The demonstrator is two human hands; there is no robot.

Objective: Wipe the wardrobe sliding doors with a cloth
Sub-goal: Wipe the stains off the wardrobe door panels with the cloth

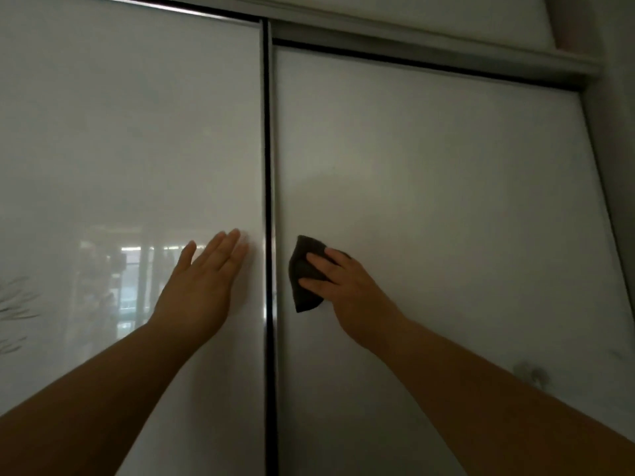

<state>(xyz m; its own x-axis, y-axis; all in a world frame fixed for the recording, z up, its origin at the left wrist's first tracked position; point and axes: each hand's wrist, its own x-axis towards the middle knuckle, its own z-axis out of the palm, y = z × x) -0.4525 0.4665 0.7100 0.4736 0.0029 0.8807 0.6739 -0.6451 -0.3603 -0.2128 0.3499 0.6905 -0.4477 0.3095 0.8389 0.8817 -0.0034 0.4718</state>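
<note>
Two bare forearms are reaching up from the bottom of the view toward the wardrobe. The left hand (pixel 206 280) is lying flat on the left sliding door (pixel 130 132), fingers straight and close together, grasping nothing. I think it is pressing there to steady the panel, so that it is not rolling or rattling while the other side is being rubbed.

The right hand (pixel 347 290) is grasping a dark cloth (pixel 304 273) and pushing it against the right sliding door (pixel 446 201). The cloth is sitting just beside the dark frame strip (pixel 269 183) where the two doors are meeting. It is bunched small under the fingers, probably to give a firm pad and to let the hand work close along that edge.

The glossy left panel is reflecting a bright window (pixel 137 269), and faint printed patterns are showing low on both doors. Farther up, the top rail (pixel 412 61) is running above the doors; that high part is looking harder to reach.
</note>
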